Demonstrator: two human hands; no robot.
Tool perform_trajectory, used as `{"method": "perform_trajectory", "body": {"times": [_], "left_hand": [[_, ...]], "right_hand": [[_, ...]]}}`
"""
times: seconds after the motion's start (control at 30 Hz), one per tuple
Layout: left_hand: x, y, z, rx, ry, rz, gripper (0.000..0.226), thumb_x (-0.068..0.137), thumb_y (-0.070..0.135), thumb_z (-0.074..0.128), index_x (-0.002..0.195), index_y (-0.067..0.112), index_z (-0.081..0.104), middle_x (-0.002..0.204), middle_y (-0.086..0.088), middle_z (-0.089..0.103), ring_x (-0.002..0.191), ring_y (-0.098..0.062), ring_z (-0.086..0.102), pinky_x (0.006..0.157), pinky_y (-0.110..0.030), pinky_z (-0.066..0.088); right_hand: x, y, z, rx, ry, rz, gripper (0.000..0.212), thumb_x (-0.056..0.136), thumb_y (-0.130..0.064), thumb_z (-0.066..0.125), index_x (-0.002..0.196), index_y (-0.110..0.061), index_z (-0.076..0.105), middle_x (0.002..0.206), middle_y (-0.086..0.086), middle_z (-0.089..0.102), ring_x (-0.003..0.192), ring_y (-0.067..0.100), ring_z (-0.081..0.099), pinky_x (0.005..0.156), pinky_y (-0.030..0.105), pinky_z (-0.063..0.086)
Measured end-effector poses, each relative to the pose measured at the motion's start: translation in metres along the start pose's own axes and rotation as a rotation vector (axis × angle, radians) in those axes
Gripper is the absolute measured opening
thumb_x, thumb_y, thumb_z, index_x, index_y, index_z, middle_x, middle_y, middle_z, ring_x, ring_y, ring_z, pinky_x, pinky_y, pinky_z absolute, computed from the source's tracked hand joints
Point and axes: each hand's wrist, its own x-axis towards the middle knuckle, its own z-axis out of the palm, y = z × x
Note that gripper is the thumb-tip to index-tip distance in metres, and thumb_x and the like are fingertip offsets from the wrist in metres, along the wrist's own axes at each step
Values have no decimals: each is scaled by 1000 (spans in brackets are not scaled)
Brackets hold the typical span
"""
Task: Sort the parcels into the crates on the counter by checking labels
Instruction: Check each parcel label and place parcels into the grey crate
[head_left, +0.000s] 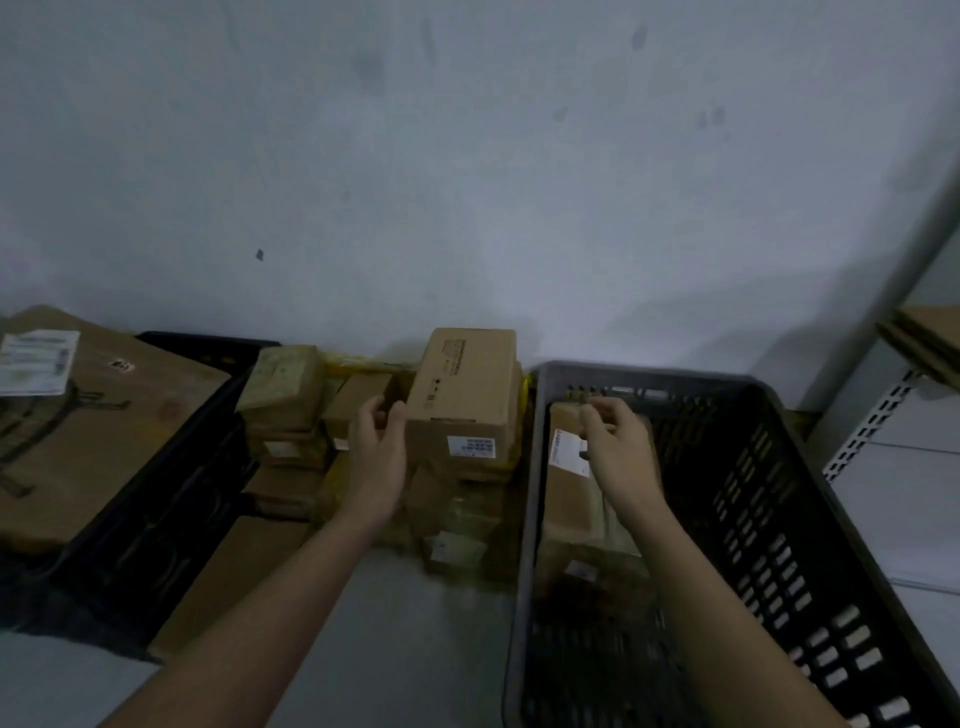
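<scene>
Sorting underway: right hand (615, 441) loosely curled over labelled parcel (571, 483) inside right crate (779, 519); left hand (376, 447) grips small box (358, 397) left of crate; pile (457, 415) unsorted.

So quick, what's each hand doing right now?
Left hand: fingers curled round a small box in the pile, gripping it.
Right hand: over the parcel in the grey crate, fingers bent; cannot tell if it holds it.

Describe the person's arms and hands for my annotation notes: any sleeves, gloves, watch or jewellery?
Both forearms are bare as far as the frame shows; no sleeve edge is visible. The left hand and right hand wear no gloves. No watch, bracelet or ring can be made out, though the picture is dim and slightly blurred, so small items could go unseen.
</scene>
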Motion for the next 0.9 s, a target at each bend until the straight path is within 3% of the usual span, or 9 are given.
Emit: {"method": "perform_trajectory", "body": {"times": [0.03, 0.1, 0.17, 0.43, 0.57, 0.67, 0.73, 0.8, 0.9], "left_hand": [[4, 2, -1, -14, -41, -16, 53, 104, 46, 40, 149, 19, 36, 147, -7, 43, 123, -20, 49, 88, -30, 50], [10, 4, -2, 27, -106, -32, 59, 102, 50, 39, 152, 19, 34, 150, -10, 43, 133, -28, 45, 105, -49, 45], [14, 4, -3, 79, -159, -42, 61, 102, 52, 38, 154, 21, 33, 153, -9, 41, 138, -29, 41, 110, -53, 40], [16, -3, -13, -68, -335, -48, 40, 104, 41, 44, 138, 24, 53, 127, 2, 64, 114, -15, 61, 92, -36, 56], [18, 1, -25, -218, -324, -49, 21, 102, 33, 52, 123, 30, 55, 104, 15, 62, 85, 2, 66, 57, -13, 53], [22, 7, -40, -316, -315, -83, 16, 100, 29, 55, 116, 27, 55, 109, 8, 61, 97, -10, 64, 58, -15, 55], [24, 10, -48, -377, -327, -100, 25, 99, 26, 57, 123, 19, 54, 118, 0, 62, 107, -20, 64, 64, -21, 58], [24, 13, -55, -422, -342, -94, 32, 99, 25, 58, 129, 15, 53, 123, -5, 63, 111, -24, 65, 69, -24, 60], [22, 17, -64, -463, -367, -78, 33, 98, 24, 58, 130, 15, 52, 124, -7, 64, 112, -25, 65, 74, -26, 60]], "right_hand": [[1, -9, 9, -4, -48, 3, 18, 103, -35, 50, 117, -26, 58, 107, -11, 60, 109, 17, 60, 93, 41, 54], [2, -23, 26, -41, -104, -1, 29, 103, -37, 49, 125, -21, 60, 115, -5, 63, 109, 17, 61, 96, 45, 53], [1, -31, 41, -92, -151, -9, 37, 103, -40, 48, 131, -19, 61, 115, -5, 66, 103, 13, 62, 90, 41, 56], [-19, -41, 75, -132, -183, 44, 36, 103, -36, 50, 136, -22, 58, 120, -4, 68, 100, 9, 65, 82, 32, 59], [-30, -46, 79, -85, -151, 49, 35, 103, -35, 49, 136, -24, 58, 119, -6, 68, 101, 9, 66, 87, 38, 60], [-39, -51, 84, 3, -138, 55, 35, 103, -38, 50, 137, -31, 55, 117, -12, 65, 102, 6, 64, 84, 31, 59], [-44, -57, 88, 113, -131, 90, 28, 101, -42, 52, 129, -41, 54, 111, -20, 62, 101, 4, 63, 77, 26, 56], [-47, -62, 92, 247, -134, 139, 24, 98, -43, 57, 122, -41, 56, 113, -16, 62, 105, 10, 64, 84, 35, 59], [-50, -67, 97, 349, -131, 204, 44, 93, -43, 65, 134, -30, 53, 124, -5, 61, 113, 17, 63, 97, 47, 55]]}}
